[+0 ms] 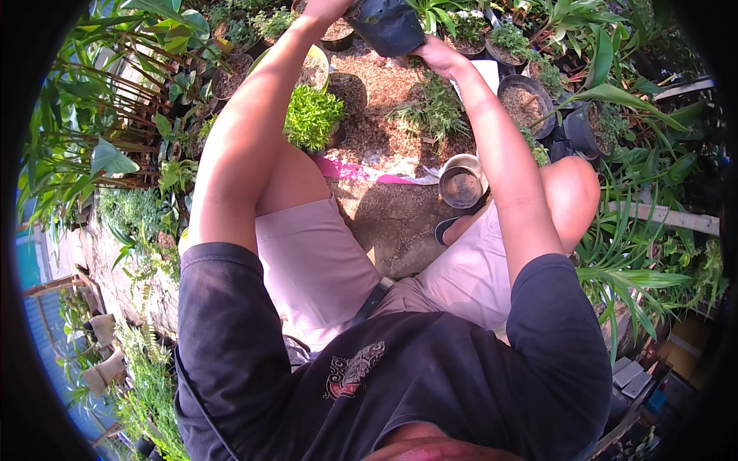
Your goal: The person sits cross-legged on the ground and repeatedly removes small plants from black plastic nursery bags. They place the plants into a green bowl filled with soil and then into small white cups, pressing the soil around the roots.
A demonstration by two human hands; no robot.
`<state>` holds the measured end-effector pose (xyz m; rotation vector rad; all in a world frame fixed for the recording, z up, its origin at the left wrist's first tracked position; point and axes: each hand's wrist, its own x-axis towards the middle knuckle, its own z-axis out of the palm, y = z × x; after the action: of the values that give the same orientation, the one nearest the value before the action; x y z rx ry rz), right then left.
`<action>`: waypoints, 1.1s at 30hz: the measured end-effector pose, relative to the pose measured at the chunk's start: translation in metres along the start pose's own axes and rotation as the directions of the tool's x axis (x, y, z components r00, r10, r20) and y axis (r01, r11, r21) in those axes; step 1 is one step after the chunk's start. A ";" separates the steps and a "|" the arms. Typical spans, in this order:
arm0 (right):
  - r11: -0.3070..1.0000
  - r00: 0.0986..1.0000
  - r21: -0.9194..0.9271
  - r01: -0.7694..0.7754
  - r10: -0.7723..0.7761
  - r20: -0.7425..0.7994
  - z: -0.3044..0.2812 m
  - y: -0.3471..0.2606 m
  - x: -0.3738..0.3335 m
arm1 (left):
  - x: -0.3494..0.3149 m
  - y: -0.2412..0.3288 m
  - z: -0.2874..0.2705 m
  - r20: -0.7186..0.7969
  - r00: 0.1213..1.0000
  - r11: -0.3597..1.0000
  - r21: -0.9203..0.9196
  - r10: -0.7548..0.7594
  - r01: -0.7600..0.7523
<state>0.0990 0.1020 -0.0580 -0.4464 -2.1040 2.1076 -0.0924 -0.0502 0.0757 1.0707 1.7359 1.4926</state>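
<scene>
nursery pot (pixel 389 29), black: right hand (pixel 440 58) is gripping its edge, seemingly for steadiness, left hand (pixel 329 8) sitting alongside, grip cropped beyond telling.

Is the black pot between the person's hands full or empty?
Cannot tell. Only the outside of the black pot shows, between the left hand and right hand; no inside shows.
</scene>
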 end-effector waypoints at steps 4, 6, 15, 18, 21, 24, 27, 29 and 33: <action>0.999 0.998 0.032 -0.022 0.024 -0.056 0.002 0.009 0.001 | -0.005 0.000 0.001 0.000 1.000 0.940 0.342 -0.004 0.004; 0.997 0.996 0.078 0.014 -0.008 -0.087 0.001 0.010 0.000 | -0.007 0.000 0.002 0.006 1.000 0.940 0.341 0.028 -0.028; 1.000 0.988 -0.018 -0.009 0.006 -0.153 -0.004 0.026 -0.003 | 0.005 -0.009 0.011 -0.152 0.969 0.959 0.237 0.193 -0.154; 0.998 0.988 0.057 -0.026 0.034 -0.150 -0.008 0.035 -0.003 | 0.008 -0.013 0.011 -0.178 0.952 0.925 0.333 0.251 -0.182; 0.999 0.995 0.030 -0.027 0.030 -0.100 -0.013 0.037 -0.003 | 0.010 -0.015 0.014 -0.225 0.913 0.886 0.402 0.340 -0.231; 0.999 0.992 0.022 -0.034 0.036 -0.119 -0.014 0.035 -0.004 | 0.010 -0.016 0.018 -0.252 0.861 0.857 0.403 0.442 -0.322; 0.997 0.984 0.040 -0.062 0.067 -0.162 -0.012 0.034 -0.008 | 0.010 -0.015 0.021 -0.282 0.850 0.858 0.408 0.444 -0.312; 0.996 0.979 0.065 -0.060 0.071 -0.191 -0.012 0.034 -0.011 | 0.010 -0.015 0.022 -0.308 0.851 0.880 0.358 0.425 -0.311; 0.989 0.974 0.137 -0.051 0.080 -0.214 -0.014 0.037 -0.014 | 0.013 -0.017 0.020 -0.321 0.841 0.869 0.394 0.435 -0.299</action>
<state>0.1210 0.1106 -0.0928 -0.7049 -1.8428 2.1056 -0.0849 -0.0297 0.0562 1.4173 2.2210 1.8002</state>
